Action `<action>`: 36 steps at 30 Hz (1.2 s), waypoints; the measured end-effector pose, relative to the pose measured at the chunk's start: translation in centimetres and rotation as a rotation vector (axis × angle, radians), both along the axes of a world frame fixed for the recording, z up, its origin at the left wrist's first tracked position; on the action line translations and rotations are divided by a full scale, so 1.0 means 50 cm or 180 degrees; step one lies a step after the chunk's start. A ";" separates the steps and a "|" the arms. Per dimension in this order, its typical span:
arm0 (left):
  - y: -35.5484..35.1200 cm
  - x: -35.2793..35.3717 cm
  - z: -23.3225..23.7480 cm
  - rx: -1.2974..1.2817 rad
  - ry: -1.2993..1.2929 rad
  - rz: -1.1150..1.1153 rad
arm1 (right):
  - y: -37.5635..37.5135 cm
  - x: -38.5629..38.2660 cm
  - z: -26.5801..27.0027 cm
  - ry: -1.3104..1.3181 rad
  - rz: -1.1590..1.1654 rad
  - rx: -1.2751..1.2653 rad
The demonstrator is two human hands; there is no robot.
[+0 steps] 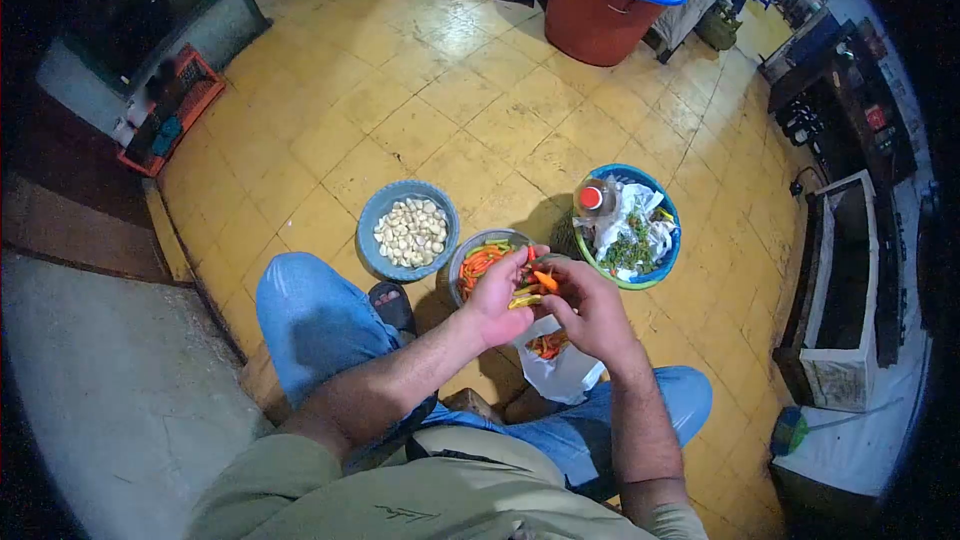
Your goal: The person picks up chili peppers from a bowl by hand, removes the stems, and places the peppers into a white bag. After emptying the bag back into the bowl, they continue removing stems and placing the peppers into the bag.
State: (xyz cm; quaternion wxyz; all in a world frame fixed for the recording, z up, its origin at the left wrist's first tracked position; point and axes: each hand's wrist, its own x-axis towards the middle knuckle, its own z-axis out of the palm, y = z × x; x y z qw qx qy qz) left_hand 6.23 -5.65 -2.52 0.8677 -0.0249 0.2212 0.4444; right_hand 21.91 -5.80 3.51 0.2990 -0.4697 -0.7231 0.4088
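Several chili peppers [545,282], orange, red and yellow, lie between my two hands. My left hand [492,302] is cupped around some of them, its palm turned up. From the other side, my right hand [592,312] closes its fingers on the chilies; its fingertips are partly hidden. Just behind my hands is a bowl [508,234] of orange, red and green chilies, partly covered by my left hand. Below my hands, between my legs, an open white plastic bag [560,382] has red chilies [547,344] in it.
A blue-grey basin [366,240] of pale garlic cloves [412,232] stands left. At right, a blue-green tub [672,230] holds white plastic, green stems and a red-capped bottle [592,200]. Farther off are a red-brown bin [595,28] with blue lid and an orange crate [205,90].
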 end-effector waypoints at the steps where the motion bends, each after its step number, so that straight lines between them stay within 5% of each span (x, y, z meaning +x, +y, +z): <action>1: 0.000 0.001 0.000 -0.0014 0.0000 -0.0004 | 0.002 0.003 -0.003 0.0000 -0.0004 -0.0014; 10: -0.001 0.009 -0.016 -0.0176 -0.0076 -0.0002 | 0.008 0.004 0.000 0.0221 -0.0490 -0.0036; 18: -0.028 0.024 -0.010 0.0248 0.0737 -0.0510 | 0.019 0.014 -0.027 -0.0309 -0.0832 0.0508; 25: -0.036 0.029 0.006 0.0292 0.0936 -0.0744 | 0.037 0.028 -0.053 -0.0034 -0.0719 -0.1017; 36: -0.029 0.021 -0.009 0.0401 0.0728 -0.0626 | 0.033 0.019 -0.080 0.0595 -0.1168 -0.0183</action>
